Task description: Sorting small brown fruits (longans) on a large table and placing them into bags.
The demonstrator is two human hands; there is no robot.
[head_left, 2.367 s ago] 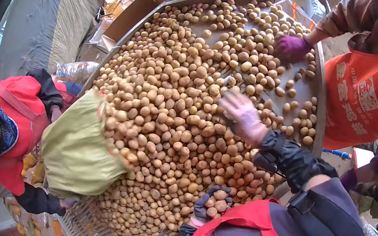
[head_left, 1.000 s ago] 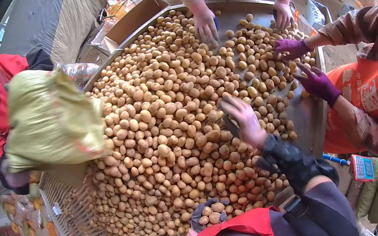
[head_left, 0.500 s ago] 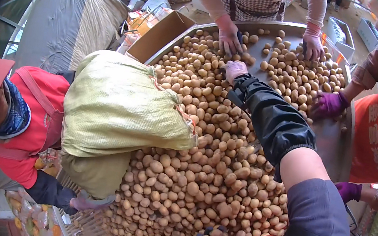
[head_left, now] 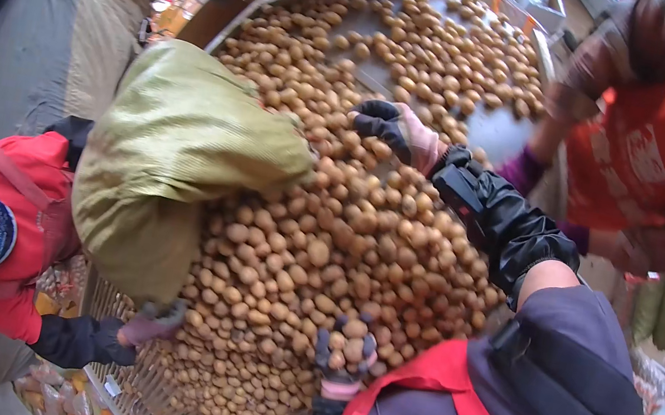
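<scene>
My left hand (head_left: 344, 361), in a dark-fingered glove with a pink cuff, is palm up at the lower middle. Its fingers curl round several small potatoes (head_left: 347, 346). My right hand (head_left: 402, 134), gloved in black and pink, reaches over the heap of potatoes (head_left: 344, 245) near its upper middle. Its fingers stretch leftward over the potatoes, slightly bent, and nothing shows in them; the undersides are hidden. A black sleeve cover (head_left: 513, 229) with a dark strapped device at the wrist wraps my right forearm.
At left, a person in red (head_left: 19, 217) has a gloved hand under a large yellow-green woven sack (head_left: 174, 155) on the heap. A metal slatted rack (head_left: 142, 400) lies below. Another person with an orange-red apron (head_left: 639, 162) stands at right; a third is at the far edge.
The view has shifted. My right hand has drawn back toward me from the far potatoes. The far person's hands have left the potatoes. The sack has tilted; my left hand still holds potatoes.
</scene>
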